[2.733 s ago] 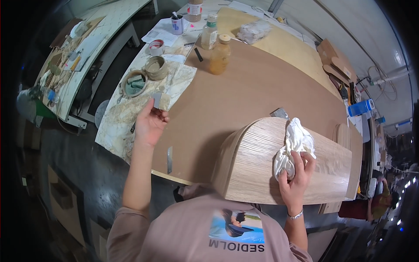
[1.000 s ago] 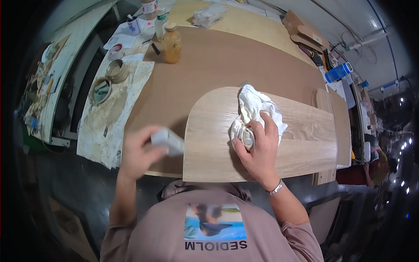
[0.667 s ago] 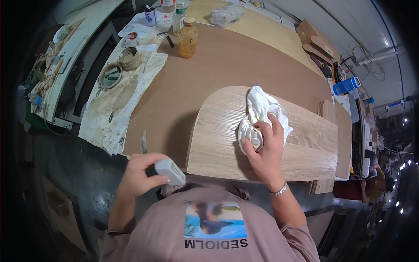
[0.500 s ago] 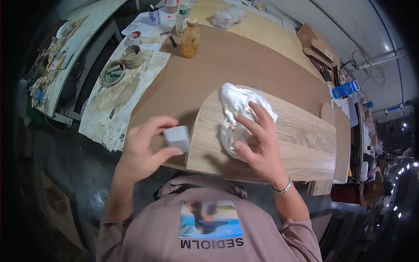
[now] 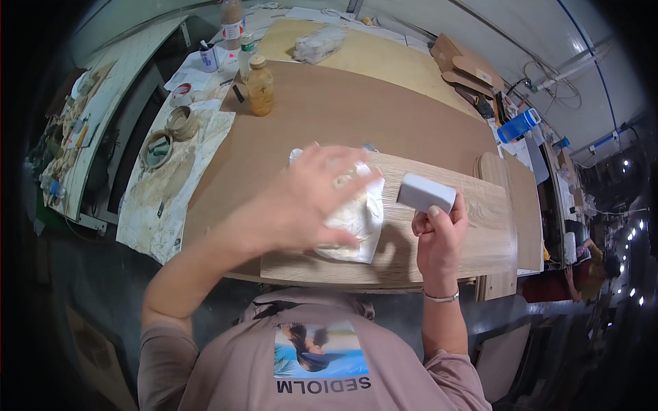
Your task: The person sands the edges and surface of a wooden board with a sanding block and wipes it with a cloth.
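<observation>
My right hand (image 5: 442, 236) grips a light grey rectangular block (image 5: 426, 194) by its near right end, holding it above the wood-grain board (image 5: 480, 222). My left hand (image 5: 312, 195) is blurred by motion; its fingers are spread over a crumpled white cloth (image 5: 370, 236) on the left part of that board. Whether the fingers touch the cloth cannot be made out. Part of the cloth and the board's rounded left end are hidden behind this hand and forearm.
A brown sheet (image 5: 329, 103) covers the table under the board. Behind stand a jar of amber liquid (image 5: 260, 89) and a clear bottle (image 5: 247, 55). Tape rolls (image 5: 181, 123) lie on stained paper (image 5: 147, 205) at left. A blue bottle (image 5: 519, 125) lies at far right.
The grey block has passed from my left hand to my right. My left hand has moved right, over the cloth, while my right hand has come off the cloth. The view has shifted slightly.
</observation>
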Motion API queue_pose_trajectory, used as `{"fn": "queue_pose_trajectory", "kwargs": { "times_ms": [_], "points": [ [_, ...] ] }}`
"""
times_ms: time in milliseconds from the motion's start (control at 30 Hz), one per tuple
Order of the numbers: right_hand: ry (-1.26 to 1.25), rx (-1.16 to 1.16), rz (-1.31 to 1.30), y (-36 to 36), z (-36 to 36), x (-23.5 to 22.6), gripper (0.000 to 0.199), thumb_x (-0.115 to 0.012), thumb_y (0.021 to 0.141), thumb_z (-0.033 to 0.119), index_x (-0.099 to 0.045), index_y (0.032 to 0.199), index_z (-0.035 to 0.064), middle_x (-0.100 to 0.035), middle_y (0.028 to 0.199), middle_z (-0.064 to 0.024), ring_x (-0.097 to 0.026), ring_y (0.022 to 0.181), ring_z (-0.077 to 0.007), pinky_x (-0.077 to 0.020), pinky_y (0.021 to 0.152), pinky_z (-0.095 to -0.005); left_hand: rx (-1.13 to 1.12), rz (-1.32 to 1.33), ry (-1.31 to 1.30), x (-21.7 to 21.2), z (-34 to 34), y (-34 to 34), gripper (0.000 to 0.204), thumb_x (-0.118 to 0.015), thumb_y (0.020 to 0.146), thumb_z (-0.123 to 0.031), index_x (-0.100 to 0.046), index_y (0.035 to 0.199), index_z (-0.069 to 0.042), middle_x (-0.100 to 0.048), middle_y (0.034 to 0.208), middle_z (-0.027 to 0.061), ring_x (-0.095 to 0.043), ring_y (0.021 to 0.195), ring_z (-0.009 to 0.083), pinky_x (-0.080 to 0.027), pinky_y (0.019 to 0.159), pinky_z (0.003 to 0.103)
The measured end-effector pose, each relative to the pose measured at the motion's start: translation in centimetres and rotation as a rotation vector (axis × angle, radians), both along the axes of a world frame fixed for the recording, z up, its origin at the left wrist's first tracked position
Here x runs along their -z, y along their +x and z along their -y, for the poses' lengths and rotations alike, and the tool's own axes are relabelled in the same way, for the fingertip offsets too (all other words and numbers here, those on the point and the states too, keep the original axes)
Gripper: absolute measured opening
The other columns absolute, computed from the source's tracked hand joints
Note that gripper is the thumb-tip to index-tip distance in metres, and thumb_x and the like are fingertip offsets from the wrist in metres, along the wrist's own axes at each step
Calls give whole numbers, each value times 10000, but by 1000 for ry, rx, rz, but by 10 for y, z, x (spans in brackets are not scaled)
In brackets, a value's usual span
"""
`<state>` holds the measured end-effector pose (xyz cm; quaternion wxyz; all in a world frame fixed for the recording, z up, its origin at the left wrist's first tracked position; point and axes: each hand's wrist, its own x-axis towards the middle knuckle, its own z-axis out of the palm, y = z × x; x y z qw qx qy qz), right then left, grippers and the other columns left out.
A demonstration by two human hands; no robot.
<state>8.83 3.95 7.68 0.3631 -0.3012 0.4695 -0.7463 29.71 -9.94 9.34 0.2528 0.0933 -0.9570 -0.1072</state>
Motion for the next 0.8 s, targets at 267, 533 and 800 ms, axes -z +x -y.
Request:
{"fn": "queue_pose_trajectory", "kwargs": {
  "times_ms": [267,533,800],
  "points": [
    [95,154,-23,-5,-2,55,213,-612,945,140,-531,1095,13,-628,882,-76,-601,639,-98,-424,475,-210,-371,88,183,69,110,59,336,-767,797,-241,-702,1087,-85,-652,1198,106,-587,1155,292,-458,994,433],
    [89,131,-20,-10,0,60,218,-603,952,155,-532,1094,6,-619,881,-68,-611,642,-110,-434,467,-211,-317,-70,169,69,89,26,256,-729,809,-128,-678,1048,-53,-653,1128,109,-608,1056,328,-485,941,391],
    [93,163,-1,-9,0,61,214,-601,955,163,-533,1094,16,-612,889,-67,-612,644,-112,-432,467,-211,-258,-31,398,44,67,58,340,-709,843,-111,-647,1172,-49,-631,1268,149,-602,1181,303,-448,1024,366]
  ]
}}
